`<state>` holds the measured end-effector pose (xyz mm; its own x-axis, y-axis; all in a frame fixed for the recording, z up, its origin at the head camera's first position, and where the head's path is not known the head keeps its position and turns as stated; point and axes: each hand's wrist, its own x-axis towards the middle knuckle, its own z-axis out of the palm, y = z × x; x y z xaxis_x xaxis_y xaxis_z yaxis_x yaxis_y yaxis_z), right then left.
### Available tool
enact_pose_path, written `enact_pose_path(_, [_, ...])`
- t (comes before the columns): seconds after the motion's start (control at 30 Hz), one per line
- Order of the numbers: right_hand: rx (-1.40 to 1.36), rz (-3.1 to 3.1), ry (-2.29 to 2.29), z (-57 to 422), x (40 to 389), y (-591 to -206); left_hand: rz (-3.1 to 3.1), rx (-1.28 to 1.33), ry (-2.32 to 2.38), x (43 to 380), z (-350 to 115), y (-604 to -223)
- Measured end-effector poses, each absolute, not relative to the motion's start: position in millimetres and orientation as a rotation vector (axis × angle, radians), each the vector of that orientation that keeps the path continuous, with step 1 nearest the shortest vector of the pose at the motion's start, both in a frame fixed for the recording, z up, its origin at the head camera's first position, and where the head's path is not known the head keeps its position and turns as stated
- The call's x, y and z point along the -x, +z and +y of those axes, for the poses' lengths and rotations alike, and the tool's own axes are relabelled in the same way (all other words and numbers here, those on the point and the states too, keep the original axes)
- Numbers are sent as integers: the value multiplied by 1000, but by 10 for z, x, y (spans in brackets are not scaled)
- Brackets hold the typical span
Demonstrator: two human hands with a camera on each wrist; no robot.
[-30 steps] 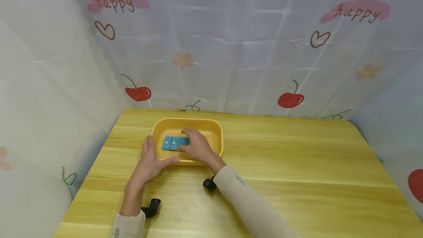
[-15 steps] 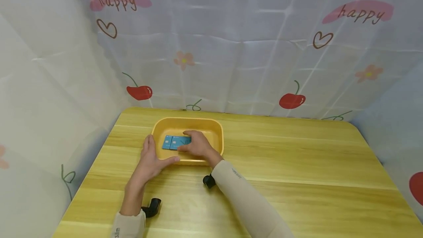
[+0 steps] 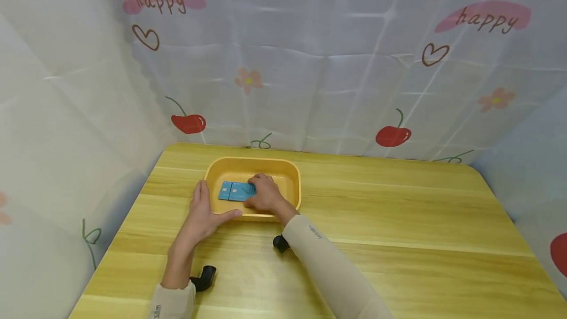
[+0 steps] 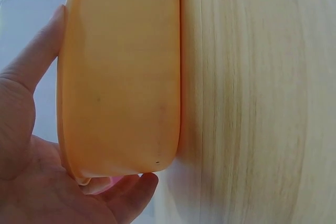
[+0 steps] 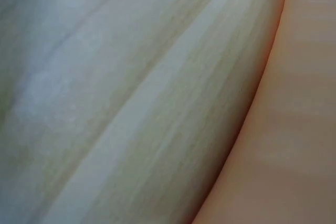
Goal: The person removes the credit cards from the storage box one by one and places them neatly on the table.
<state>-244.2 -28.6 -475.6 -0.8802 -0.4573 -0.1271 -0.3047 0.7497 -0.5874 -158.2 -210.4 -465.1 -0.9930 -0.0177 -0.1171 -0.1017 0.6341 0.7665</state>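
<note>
A yellow plastic tub [image 3: 290, 174] stands on the wooden table. My left hand [image 3: 200, 218] holds it at the near left corner, thumb along the front rim and fingers against the left wall. The left wrist view shows the hand [image 4: 39, 145] wrapped round the corner of the tub [image 4: 118, 77]. Inside lie two blue bank cards with chips, the left card [image 3: 224, 191] partly under the right card [image 3: 239, 192]. My right hand [image 3: 267, 195] reaches in, thumb and curled fingers at the near and far edges of the right card, covering its right end.
The wooden table [image 3: 390, 210] extends to the right and in front of the tub. A printed white curtain [image 3: 319, 87] hangs behind and along the sides. Black wrist mounts [image 3: 204, 278] sit beneath both wrists. In the right wrist view, only table and tub wall [image 5: 294, 129] show.
My right hand has shifted slightly right along the right card, and its fingers have curled in more. The left hand, tub and cards stay in place.
</note>
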Motion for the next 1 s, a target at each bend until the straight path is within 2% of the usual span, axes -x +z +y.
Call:
enact_pose_path(0.73, [641,2700,-870,-283,2459,-4782,2760,57,1308,1576,-2112,-4650])
enact_pose_path(1.0, [560,2667,-924,-261,2433,-4757,2759,57,1317,1585,-2112,-4661])
